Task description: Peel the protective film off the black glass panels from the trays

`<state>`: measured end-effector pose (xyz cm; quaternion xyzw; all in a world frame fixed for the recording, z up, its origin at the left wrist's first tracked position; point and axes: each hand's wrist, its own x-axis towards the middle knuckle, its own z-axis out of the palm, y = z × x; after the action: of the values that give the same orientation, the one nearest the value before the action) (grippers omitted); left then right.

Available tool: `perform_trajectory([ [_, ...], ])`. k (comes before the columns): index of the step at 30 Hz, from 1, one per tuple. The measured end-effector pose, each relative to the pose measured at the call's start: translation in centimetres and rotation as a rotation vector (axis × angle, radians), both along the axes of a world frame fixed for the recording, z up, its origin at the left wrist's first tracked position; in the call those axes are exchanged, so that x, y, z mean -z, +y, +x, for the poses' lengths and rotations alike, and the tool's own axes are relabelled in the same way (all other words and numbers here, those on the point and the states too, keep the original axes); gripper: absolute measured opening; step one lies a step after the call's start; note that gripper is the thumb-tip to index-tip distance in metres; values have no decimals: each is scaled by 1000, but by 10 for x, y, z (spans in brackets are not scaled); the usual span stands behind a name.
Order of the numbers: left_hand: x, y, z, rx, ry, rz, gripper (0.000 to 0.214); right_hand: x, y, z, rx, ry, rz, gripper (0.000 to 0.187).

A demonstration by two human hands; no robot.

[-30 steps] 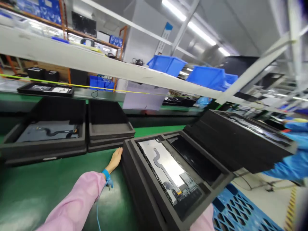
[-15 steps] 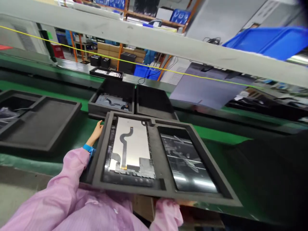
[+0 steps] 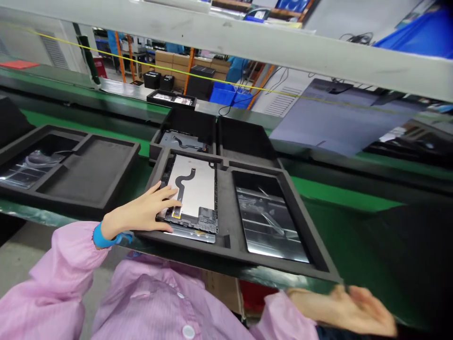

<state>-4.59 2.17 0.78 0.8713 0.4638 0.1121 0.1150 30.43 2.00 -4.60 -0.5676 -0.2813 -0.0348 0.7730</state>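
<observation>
A dark foam tray (image 3: 226,208) with two recesses lies on the bench in front of me. Its left recess holds a tablet screen assembly (image 3: 198,189) with a silvery back and a curved black flex cable (image 3: 182,184). My left hand (image 3: 150,210) reaches over the tray's left side, fingers spread and lying on the assembly's lower left part. A glossy black screen panel (image 3: 271,212) with clear film on it fills the right recess. Beside the tray's front right corner is my right hand (image 3: 357,307), palm turned up and blurred; whether it holds anything is unclear.
Another foam tray (image 3: 95,170) sits on the left, with a film-covered panel (image 3: 35,163) in one recess. Behind mine stand deeper black trays (image 3: 244,141), one holding a screen part (image 3: 184,141). A white beam (image 3: 226,52) and yellow cord (image 3: 155,66) cross above the bench.
The tray has come down onto the bench. My left hand has moved from its left edge onto the screen assembly. My right hand has come out from beneath the front edge, moving right.
</observation>
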Motion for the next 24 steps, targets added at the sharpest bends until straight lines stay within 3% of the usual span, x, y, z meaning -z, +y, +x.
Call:
perform_trajectory([
  [2, 2, 4, 0, 36, 83, 108, 49, -16, 8, -6, 82, -123, 230, 13],
  [3, 2, 6, 0, 61, 105, 168, 46, -25, 11, -12, -18, -265, 218, 18],
  [6, 3, 10, 1, 191, 160, 313, 33, -50, 19, -45, -709, -928, -176, 24],
  [8, 5, 11, 4, 270, 172, 410, 21, -57, 25, -74, -965, -1357, -244, 27],
  [9, 7, 11, 5, 301, 163, 462, 16, -57, 27, -89, -994, -1510, -228, 29],
  [11, 11, 11, 7, 354, 107, 577, 13, -52, 31, -115, -947, -1685, -215, 33],
  [14, 16, 13, 5, 393, -29, 713, 20, -43, 31, -139, -888, -1761, -209, 34],
  [18, 16, 17, 2, 374, -169, 807, 19, -38, 34, -147, -781, -1840, -203, 35],
  [20, 11, 16, 0, 361, -211, 837, 16, -39, 39, -144, -697, -1872, -125, 32],
  [22, 5, 9, -1, 295, -292, 864, 6, -43, 42, -136, -672, -1813, 6, 36],
  [24, -1, -5, -2, 103, -500, 839, 9, -52, 40, -124, -704, -1631, 73, 40],
])
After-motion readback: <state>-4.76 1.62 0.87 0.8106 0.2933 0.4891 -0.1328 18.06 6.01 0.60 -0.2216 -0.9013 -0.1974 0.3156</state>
